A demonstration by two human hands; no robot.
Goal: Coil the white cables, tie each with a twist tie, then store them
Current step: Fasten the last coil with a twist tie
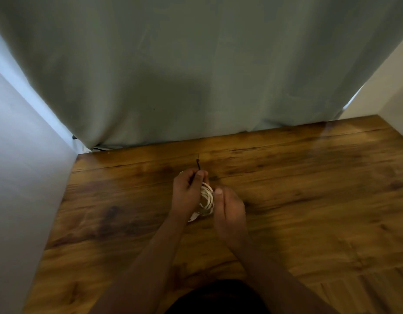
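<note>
The left hand pinches a dark twist tie at the top of the coiled white cable, which sits between both hands just above the wooden table. The right hand seems curled around the coil's far side, though blur hides its fingers. Twisting the tie well probably calls for keeping the loops squeezed together, forearms converging.

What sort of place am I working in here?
Probably a home room, not a workshop: a wooden table pushed against a grey-green curtain, with plain walls on both sides.
</note>
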